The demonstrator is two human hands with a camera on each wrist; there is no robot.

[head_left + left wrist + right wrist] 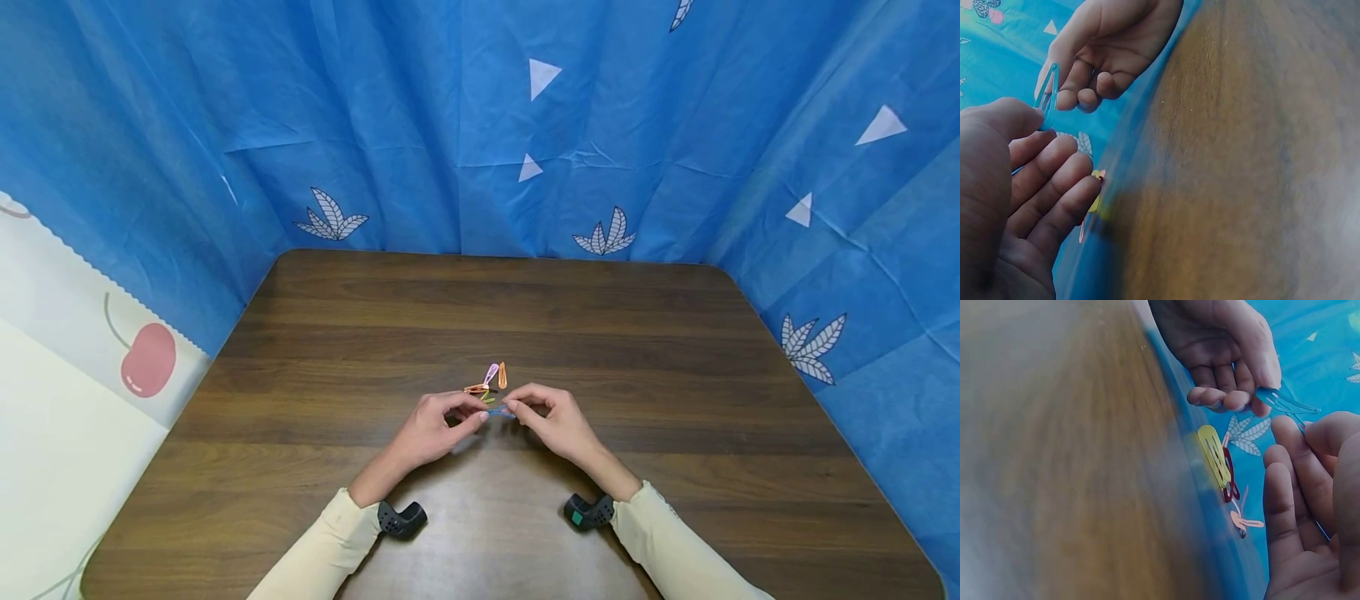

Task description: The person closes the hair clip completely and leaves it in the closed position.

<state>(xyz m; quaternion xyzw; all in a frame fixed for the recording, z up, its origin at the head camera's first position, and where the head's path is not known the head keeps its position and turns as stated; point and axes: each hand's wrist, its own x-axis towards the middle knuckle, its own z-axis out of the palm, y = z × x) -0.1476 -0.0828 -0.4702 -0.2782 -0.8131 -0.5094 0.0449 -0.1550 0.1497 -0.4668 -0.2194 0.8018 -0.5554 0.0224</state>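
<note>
A blue snap hair clip [499, 412] is held above the table between both hands, its prongs spread apart. My left hand [437, 427] pinches the clip's wide end between thumb and forefinger. From the other side, my right hand [561, 425] pinches a slim part near the opposite end. In the right wrist view the blue clip [1288, 403] slants from the left thumb toward the right fingertips. Just beyond the hands lie more hair clips: a purple one [491, 372], an orange one [503, 375] and a yellow one [1213, 456].
The brown wooden table [600, 333] has rounded corners. A blue curtain [420, 125] with white triangles and leaf prints hangs along its back and right side. At the left is a pale cloth [75, 333] with a cherry print. A dark red clip [1230, 475] lies beside the yellow one.
</note>
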